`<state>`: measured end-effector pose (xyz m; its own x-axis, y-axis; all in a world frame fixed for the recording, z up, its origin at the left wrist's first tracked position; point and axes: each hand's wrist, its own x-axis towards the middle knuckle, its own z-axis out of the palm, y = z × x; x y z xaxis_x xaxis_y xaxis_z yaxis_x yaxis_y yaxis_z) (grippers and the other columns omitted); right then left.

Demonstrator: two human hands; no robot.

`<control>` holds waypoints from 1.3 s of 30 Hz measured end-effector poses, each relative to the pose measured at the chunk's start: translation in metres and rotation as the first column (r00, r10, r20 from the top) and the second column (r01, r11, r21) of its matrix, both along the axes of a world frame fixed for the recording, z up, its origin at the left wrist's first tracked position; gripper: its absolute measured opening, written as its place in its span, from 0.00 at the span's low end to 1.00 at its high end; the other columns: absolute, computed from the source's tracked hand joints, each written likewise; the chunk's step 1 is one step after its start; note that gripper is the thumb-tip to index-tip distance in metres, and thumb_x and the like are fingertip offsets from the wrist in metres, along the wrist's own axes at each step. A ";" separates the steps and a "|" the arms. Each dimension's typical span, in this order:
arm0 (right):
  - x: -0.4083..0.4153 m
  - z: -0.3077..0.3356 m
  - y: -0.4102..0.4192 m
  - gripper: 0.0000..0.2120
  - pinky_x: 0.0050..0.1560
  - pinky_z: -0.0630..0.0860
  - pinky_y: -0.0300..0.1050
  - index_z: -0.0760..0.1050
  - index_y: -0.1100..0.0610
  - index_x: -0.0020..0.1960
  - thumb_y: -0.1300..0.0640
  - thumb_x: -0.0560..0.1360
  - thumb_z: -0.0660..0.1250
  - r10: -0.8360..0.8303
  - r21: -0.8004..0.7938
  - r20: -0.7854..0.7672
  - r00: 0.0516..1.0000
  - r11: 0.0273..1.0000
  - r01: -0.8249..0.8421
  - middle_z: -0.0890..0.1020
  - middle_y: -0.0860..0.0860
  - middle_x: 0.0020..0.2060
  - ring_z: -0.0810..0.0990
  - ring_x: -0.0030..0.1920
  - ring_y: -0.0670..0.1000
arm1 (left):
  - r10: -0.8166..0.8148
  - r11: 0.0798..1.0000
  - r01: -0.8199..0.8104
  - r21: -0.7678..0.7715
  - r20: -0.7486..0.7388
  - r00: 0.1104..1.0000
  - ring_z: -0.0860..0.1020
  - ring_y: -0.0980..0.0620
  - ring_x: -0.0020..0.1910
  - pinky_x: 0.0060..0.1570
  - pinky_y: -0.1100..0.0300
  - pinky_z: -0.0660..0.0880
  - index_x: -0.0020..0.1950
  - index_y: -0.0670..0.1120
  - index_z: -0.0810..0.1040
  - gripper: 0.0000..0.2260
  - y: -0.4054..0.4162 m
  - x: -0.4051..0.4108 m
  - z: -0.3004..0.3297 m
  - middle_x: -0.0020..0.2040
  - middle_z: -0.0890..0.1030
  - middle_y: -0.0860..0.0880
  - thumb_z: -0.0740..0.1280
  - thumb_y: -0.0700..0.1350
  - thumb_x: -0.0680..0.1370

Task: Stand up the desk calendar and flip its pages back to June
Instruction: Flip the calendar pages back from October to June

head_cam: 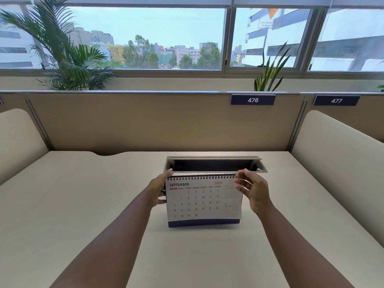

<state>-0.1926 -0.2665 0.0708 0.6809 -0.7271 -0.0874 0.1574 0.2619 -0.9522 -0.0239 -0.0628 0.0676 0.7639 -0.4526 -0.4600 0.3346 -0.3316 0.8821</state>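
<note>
We see our two forearms bare all the way up to where the picture ends, with no sleeve on either. Our left hand (160, 189) wears no ring, watch or glove that we can make out. Our right hand (254, 191) is just as bare, its fingers (242, 181) somewhat blurred, with short plain nails and nothing at the wrist below it.

Desk calendar (204, 201): front page headed "SEPTEMBER", year "2026" in red, dates 1–30. Blue partition plates read "476" (252, 100) and "477" (336, 100). Window sign (267, 22): illegible.
</note>
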 end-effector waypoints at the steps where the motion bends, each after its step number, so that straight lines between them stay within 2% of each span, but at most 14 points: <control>1: -0.001 -0.005 -0.001 0.11 0.34 0.76 0.41 0.78 0.58 0.36 0.59 0.74 0.62 -0.128 -0.026 -0.063 0.990 0.992 0.127 0.80 0.54 0.34 0.78 0.37 0.53 | 0.008 1.000 -0.008 -0.001 0.002 1.000 0.74 0.45 0.53 0.51 0.50 0.69 0.49 0.42 0.73 0.17 0.000 0.000 0.000 0.46 0.79 0.43 0.57 0.55 0.78; 4: -0.004 -0.023 -0.004 0.08 0.37 0.79 0.45 0.79 0.62 0.40 0.61 0.73 0.63 -0.367 -0.127 -0.282 0.886 0.930 0.345 0.80 0.56 0.35 0.79 0.35 0.54 | 0.028 1.000 -0.028 -0.004 0.005 1.000 0.75 0.44 0.53 0.51 0.49 0.69 0.46 0.43 0.74 0.16 0.000 0.000 0.000 0.45 0.79 0.44 0.58 0.55 0.78; 6: -0.007 -0.031 -0.005 0.07 0.49 0.81 0.53 0.78 0.60 0.37 0.62 0.72 0.64 -0.347 -0.162 -0.415 0.841 0.938 0.308 0.82 0.58 0.40 0.82 0.42 0.58 | 0.039 0.999 -0.039 -0.007 0.001 0.999 0.75 0.44 0.53 0.51 0.49 0.69 0.45 0.43 0.74 0.16 0.000 0.000 0.000 0.45 0.79 0.43 0.58 0.55 0.78; 8: -0.009 -0.035 -0.003 0.11 0.55 0.79 0.56 0.76 0.55 0.30 0.63 0.71 0.65 -0.262 -0.143 -0.477 0.839 0.965 0.220 0.82 0.58 0.41 0.82 0.47 0.60 | 0.048 0.999 -0.048 -0.010 -0.005 0.999 0.75 0.44 0.52 0.51 0.49 0.69 0.42 0.44 0.74 0.16 0.000 0.000 0.000 0.43 0.79 0.44 0.59 0.55 0.78; 11: -0.009 -0.038 0.000 0.12 0.56 0.79 0.56 0.76 0.53 0.31 0.64 0.70 0.66 -0.219 -0.182 -0.506 0.834 0.973 0.145 0.84 0.58 0.45 0.82 0.46 0.59 | 0.054 0.998 -0.054 -0.010 -0.007 0.999 0.75 0.44 0.52 0.51 0.49 0.70 0.41 0.44 0.74 0.16 -0.001 -0.001 0.002 0.42 0.79 0.44 0.59 0.55 0.78; 14: -0.008 -0.039 0.001 0.03 0.56 0.78 0.57 0.79 0.58 0.40 0.64 0.70 0.68 -0.228 -0.229 -0.526 0.819 0.966 0.122 0.83 0.58 0.49 0.80 0.43 0.56 | 0.059 0.998 -0.059 -0.012 -0.009 0.998 0.75 0.44 0.52 0.50 0.49 0.70 0.41 0.44 0.74 0.16 -0.001 -0.001 0.003 0.41 0.79 0.44 0.59 0.55 0.78; 16: -0.008 -0.040 0.002 0.09 0.55 0.78 0.58 0.78 0.62 0.49 0.62 0.68 0.72 -0.237 -0.268 -0.552 0.799 0.958 0.099 0.82 0.59 0.50 0.80 0.44 0.57 | 0.058 0.998 -0.058 -0.010 -0.009 0.998 0.75 0.44 0.52 0.51 0.49 0.70 0.41 0.44 0.74 0.16 -0.001 -0.001 0.002 0.41 0.79 0.44 0.59 0.56 0.78; 18: -0.010 -0.038 0.006 0.11 0.54 0.79 0.56 0.78 0.61 0.45 0.59 0.66 0.75 -0.253 -0.326 -0.572 0.780 0.943 0.067 0.83 0.58 0.47 0.80 0.47 0.58 | 0.055 0.998 -0.055 -0.009 -0.007 0.998 0.75 0.45 0.52 0.50 0.49 0.70 0.41 0.44 0.74 0.16 -0.001 -0.001 0.001 0.41 0.79 0.44 0.59 0.56 0.78; 22: -0.015 -0.036 0.008 0.12 0.43 0.75 0.48 0.73 0.56 0.32 0.58 0.63 0.77 -0.273 -0.376 -0.606 0.747 0.926 0.033 0.85 0.57 0.43 0.80 0.40 0.56 | 0.047 0.999 -0.047 -0.003 -0.002 0.999 0.75 0.45 0.51 0.50 0.49 0.69 0.41 0.44 0.75 0.16 0.000 0.000 0.001 0.42 0.79 0.45 0.59 0.56 0.77; 26: -0.017 -0.035 0.006 0.11 0.40 0.73 0.45 0.75 0.59 0.36 0.59 0.63 0.78 -0.287 -0.394 -0.591 0.753 0.918 0.041 0.84 0.56 0.42 0.81 0.39 0.55 | 0.039 0.999 -0.039 0.001 0.005 0.999 0.76 0.45 0.50 0.49 0.49 0.70 0.40 0.45 0.75 0.16 0.001 0.000 0.000 0.42 0.79 0.45 0.59 0.56 0.77; 30: -0.019 -0.036 0.004 0.13 0.38 0.73 0.44 0.72 0.56 0.29 0.60 0.64 0.76 -0.280 -0.431 -0.580 0.765 0.902 0.002 0.84 0.56 0.37 0.80 0.33 0.53 | 0.036 0.999 -0.036 0.002 0.018 0.999 0.77 0.48 0.43 0.48 0.50 0.70 0.40 0.45 0.75 0.17 0.001 0.001 0.000 0.41 0.80 0.45 0.60 0.57 0.77; 34: -0.024 -0.036 0.001 0.13 0.36 0.72 0.43 0.73 0.55 0.27 0.60 0.63 0.77 -0.283 -0.453 -0.562 0.777 0.891 -0.003 0.83 0.54 0.35 0.78 0.32 0.51 | 0.021 1.000 -0.022 0.022 0.020 1.000 0.76 0.47 0.44 0.50 0.49 0.69 0.41 0.44 0.76 0.17 0.001 0.002 -0.001 0.42 0.80 0.45 0.60 0.57 0.77; 37: -0.024 -0.036 -0.001 0.12 0.38 0.73 0.46 0.74 0.57 0.28 0.58 0.65 0.75 -0.221 -0.433 -0.566 0.795 0.899 -0.059 0.83 0.55 0.37 0.75 0.33 0.50 | 0.015 0.999 -0.016 0.034 0.015 1.000 0.76 0.46 0.46 0.52 0.48 0.68 0.41 0.45 0.76 0.17 0.001 0.002 -0.001 0.42 0.80 0.45 0.59 0.57 0.77; 39: -0.025 -0.033 -0.002 0.10 0.41 0.76 0.51 0.76 0.58 0.34 0.55 0.70 0.71 -0.084 -0.345 -0.540 0.838 0.930 -0.129 0.83 0.56 0.40 0.78 0.37 0.52 | 0.014 0.999 -0.015 0.038 0.010 1.000 0.75 0.45 0.49 0.52 0.48 0.68 0.41 0.45 0.75 0.17 0.001 0.001 -0.001 0.43 0.80 0.45 0.59 0.57 0.77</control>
<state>-0.2179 -0.2689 0.0383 0.6181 -0.7643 -0.1839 -0.4073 -0.1113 -0.9065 -0.0227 -0.0617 0.0667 0.7746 -0.4240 -0.4692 0.3313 -0.3599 0.8722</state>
